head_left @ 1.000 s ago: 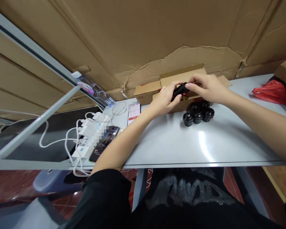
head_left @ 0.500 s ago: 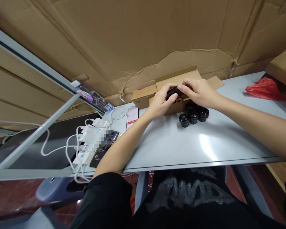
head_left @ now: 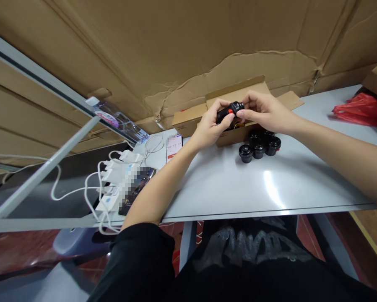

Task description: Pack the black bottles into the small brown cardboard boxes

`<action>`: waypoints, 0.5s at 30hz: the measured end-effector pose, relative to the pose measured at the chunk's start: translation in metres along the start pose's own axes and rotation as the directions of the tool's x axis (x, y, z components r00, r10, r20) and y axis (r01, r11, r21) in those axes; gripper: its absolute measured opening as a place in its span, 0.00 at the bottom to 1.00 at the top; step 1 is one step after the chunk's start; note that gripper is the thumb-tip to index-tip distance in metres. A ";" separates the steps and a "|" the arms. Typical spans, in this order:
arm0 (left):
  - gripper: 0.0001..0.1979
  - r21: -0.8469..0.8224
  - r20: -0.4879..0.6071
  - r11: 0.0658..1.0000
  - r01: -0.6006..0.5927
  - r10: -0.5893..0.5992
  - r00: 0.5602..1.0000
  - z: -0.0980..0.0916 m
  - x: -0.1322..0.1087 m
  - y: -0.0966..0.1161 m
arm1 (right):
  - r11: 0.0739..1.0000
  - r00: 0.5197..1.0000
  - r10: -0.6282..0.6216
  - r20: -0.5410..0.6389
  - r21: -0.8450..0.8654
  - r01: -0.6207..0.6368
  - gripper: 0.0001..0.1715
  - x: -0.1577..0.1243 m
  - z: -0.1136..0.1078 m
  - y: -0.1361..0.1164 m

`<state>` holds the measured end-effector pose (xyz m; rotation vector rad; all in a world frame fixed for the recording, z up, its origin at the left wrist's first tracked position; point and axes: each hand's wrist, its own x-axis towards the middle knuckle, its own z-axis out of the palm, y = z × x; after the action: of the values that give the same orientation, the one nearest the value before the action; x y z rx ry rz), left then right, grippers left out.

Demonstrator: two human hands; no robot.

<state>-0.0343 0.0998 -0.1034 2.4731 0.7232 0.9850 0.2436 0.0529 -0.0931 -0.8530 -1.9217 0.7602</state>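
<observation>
As the left hand (head_left: pixel 211 125) and right hand (head_left: pixel 265 111) pinch a red-dotted black fitting (head_left: pixel 230 110) in a shared grip, black caps (head_left: pixel 259 147) stand beside a cardboard box (head_left: pixel 191 121) on the worktop (head_left: pixel 216 188).

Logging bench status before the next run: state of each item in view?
Left hand, holding black part
Right hand, holding black part
Black part with red spot, lifted above box
Cardboard box, open, flaps up
Round black caps, upright, clustered
Phone, screen lit
Red plastic bag, crumpled

There's room to pass along the grey bench (head_left: pixel 219 184) in front of the black caps (head_left: pixel 259 147); the cardboard box (head_left: pixel 191 119) blocks behind them, white chargers (head_left: pixel 113 178) further left.
</observation>
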 end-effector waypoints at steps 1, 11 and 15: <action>0.42 -0.009 0.000 1.000 0.003 -0.003 1.000 0.000 0.000 0.000 | 1.000 1.000 0.005 -0.001 0.009 -0.005 0.44 0.001 -0.001 0.001; 0.32 -0.107 0.043 0.993 0.055 -0.051 0.998 0.000 0.002 -0.001 | 0.998 1.000 0.006 -0.028 -0.054 -0.007 0.43 -0.004 -0.006 -0.004; 0.37 -0.087 0.025 0.996 0.017 -0.014 1.000 -0.004 0.001 0.005 | 0.999 1.000 0.017 -0.021 -0.052 -0.018 0.42 -0.004 -0.007 -0.002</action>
<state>-0.0349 0.0968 -0.0981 2.3970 0.6761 0.9580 0.2505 0.0497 -0.0901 -0.9065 -1.9257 0.7121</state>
